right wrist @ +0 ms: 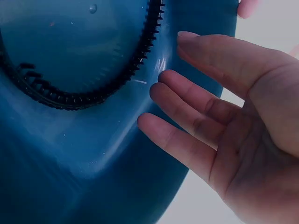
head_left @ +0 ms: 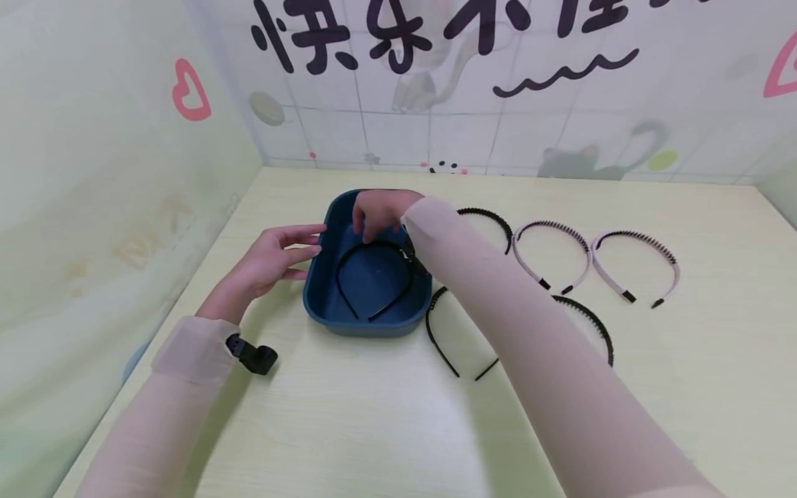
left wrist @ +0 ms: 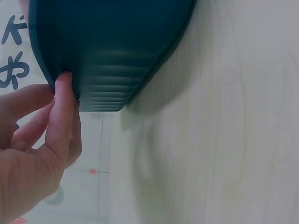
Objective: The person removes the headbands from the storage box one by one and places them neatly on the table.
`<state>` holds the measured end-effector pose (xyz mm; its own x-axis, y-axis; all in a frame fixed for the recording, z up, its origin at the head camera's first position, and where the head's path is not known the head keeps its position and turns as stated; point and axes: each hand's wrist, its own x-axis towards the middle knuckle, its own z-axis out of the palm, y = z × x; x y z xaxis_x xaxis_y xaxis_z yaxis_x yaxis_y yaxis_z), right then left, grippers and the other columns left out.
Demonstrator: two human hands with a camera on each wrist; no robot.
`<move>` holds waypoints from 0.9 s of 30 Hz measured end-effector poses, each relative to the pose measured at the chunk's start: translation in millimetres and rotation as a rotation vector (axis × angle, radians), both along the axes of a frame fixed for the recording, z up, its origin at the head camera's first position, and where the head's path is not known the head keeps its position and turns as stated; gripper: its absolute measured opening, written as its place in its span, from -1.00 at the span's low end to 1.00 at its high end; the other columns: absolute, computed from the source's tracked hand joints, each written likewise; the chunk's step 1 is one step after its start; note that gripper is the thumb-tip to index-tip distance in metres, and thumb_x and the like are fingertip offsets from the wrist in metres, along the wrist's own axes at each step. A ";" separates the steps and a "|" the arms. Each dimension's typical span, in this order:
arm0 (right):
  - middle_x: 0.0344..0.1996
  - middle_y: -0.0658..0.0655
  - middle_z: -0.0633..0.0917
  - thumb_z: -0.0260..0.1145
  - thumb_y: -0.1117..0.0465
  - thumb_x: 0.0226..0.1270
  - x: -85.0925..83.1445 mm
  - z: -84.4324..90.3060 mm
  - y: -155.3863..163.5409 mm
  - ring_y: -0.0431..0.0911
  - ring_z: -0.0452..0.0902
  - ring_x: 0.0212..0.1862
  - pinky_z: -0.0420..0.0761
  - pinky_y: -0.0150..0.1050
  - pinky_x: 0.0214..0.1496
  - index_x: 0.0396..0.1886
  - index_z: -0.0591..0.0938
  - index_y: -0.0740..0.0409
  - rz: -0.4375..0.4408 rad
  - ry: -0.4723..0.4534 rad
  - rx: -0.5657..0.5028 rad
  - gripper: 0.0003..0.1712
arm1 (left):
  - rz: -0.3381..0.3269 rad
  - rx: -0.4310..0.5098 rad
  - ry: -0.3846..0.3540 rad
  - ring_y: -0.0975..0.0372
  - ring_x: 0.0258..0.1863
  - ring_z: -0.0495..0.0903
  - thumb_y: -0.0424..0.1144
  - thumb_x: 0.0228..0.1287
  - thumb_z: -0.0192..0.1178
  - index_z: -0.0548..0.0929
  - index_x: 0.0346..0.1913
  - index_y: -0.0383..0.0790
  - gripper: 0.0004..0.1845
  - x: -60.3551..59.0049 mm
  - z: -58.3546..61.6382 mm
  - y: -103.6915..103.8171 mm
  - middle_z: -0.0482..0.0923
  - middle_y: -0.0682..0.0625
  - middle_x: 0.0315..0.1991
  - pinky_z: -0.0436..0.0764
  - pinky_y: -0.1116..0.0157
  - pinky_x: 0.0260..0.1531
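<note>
A dark blue plastic bin [head_left: 366, 330] stands on the table, and one black toothed headband [head_left: 340, 266] lies flat inside it. My right hand [head_left: 381, 211] reaches over the far part of the bin. In the right wrist view its fingers [right wrist: 182, 105] are loosely extended, holding nothing, near the headband's curved band [right wrist: 74, 100]. At the bin's left side my left hand [head_left: 274, 256] touches the rim and outer wall with its fingertips; the left wrist view shows those fingers [left wrist: 63, 100] fairly straight against the wall.
Right of the bin lie two pale pink headbands [head_left: 521, 257] [head_left: 669, 257] and several black headbands [head_left: 438, 342] [head_left: 598, 325], some partly hidden beneath my right sleeve [head_left: 523, 325]. A printed wall [head_left: 386, 131] rises behind the table [head_left: 349, 415], another [head_left: 124, 173] along its left.
</note>
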<state>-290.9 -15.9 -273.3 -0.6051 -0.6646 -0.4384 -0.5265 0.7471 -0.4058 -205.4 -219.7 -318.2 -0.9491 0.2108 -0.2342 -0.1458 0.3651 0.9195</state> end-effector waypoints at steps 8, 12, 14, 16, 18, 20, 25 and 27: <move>0.08 0.04 0.47 0.25 0.24 0.27 -1.6 -4.3 -4.7 -0.09 0.37 -0.01 0.54 -0.16 -0.15 0.05 0.56 0.09 -0.010 -0.005 -0.001 -0.66 | 0.005 0.014 -0.002 0.23 -0.06 0.44 -0.26 0.31 0.10 0.31 0.32 -0.18 -0.48 -0.9 -1.1 -1.0 0.26 -0.15 0.14 0.61 0.38 -0.38; 0.05 0.03 0.48 0.24 0.24 0.26 -1.6 -7.0 -5.9 -0.08 0.37 -0.02 0.52 -0.15 -0.12 0.04 0.56 0.09 -0.024 -0.027 0.000 -0.67 | 0.012 0.011 -0.010 0.23 -0.05 0.44 -0.27 0.31 0.10 0.31 0.32 -0.16 -0.48 -0.4 -1.1 -1.1 0.26 -0.15 0.15 0.61 0.38 -0.38; 0.05 0.03 0.48 0.24 0.24 0.27 -1.2 -7.8 -5.9 -0.08 0.37 -0.02 0.52 -0.15 -0.12 0.05 0.56 0.09 -0.027 -0.036 0.002 -0.67 | 0.015 0.010 -0.014 0.22 -0.04 0.44 -0.28 0.32 0.09 0.32 0.32 -0.16 -0.49 -0.2 -0.9 -1.0 0.25 -0.16 0.15 0.61 0.38 -0.38; 0.04 0.03 0.49 0.24 0.25 0.26 -1.1 -8.6 -5.6 -0.08 0.37 -0.02 0.51 -0.16 -0.12 0.04 0.56 0.08 -0.030 -0.041 0.003 -0.67 | 0.018 0.013 -0.018 0.22 -0.02 0.44 -0.29 0.32 0.09 0.32 0.32 -0.16 -0.49 -0.1 -0.5 -0.7 0.25 -0.16 0.16 0.61 0.38 -0.37; 0.02 0.02 0.49 0.25 0.24 0.26 -1.7 -10.1 -5.5 -0.08 0.37 -0.03 0.51 -0.18 -0.14 0.03 0.57 0.06 -0.034 -0.042 0.006 -0.67 | 0.018 0.013 -0.019 0.20 -0.01 0.43 -0.29 0.32 0.08 0.32 0.32 -0.16 -0.49 -0.1 -0.2 -0.4 0.25 -0.16 0.16 0.61 0.37 -0.36; 0.00 0.01 0.50 0.26 0.24 0.25 -2.9 -11.8 -5.3 -0.08 0.37 -0.04 0.50 -0.19 -0.16 0.02 0.57 0.05 -0.038 -0.041 0.009 -0.68 | 0.017 0.010 -0.018 0.19 0.00 0.42 -0.28 0.32 0.08 0.32 0.32 -0.16 -0.49 -0.1 0.2 -0.1 0.25 -0.16 0.17 0.61 0.37 -0.35; -0.04 0.01 0.51 0.27 0.26 0.24 -6.2 -16.5 -6.0 -0.07 0.38 -0.06 0.49 -0.22 -0.20 -0.02 0.59 0.04 -0.046 -0.047 0.009 -0.71 | 0.012 0.001 -0.014 0.16 0.01 0.41 -0.28 0.32 0.09 0.32 0.32 -0.16 -0.49 -0.3 0.6 -0.1 0.25 -0.17 0.17 0.61 0.37 -0.35; -0.05 0.02 0.51 0.27 0.27 0.23 -7.2 -18.4 -6.7 -0.07 0.39 -0.07 0.49 -0.23 -0.21 -0.04 0.60 0.05 -0.049 -0.050 0.002 -0.72 | 0.015 0.002 -0.016 0.16 0.00 0.42 -0.28 0.32 0.09 0.33 0.32 -0.16 -0.49 -0.2 0.5 -0.1 0.25 -0.17 0.17 0.61 0.37 -0.36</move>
<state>-298.1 -22.6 -291.7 -0.6142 -0.6336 -0.4704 -0.4685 0.7725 -0.4287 -205.6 -219.8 -317.7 -0.9481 0.1974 -0.2492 -0.1659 0.3613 0.9176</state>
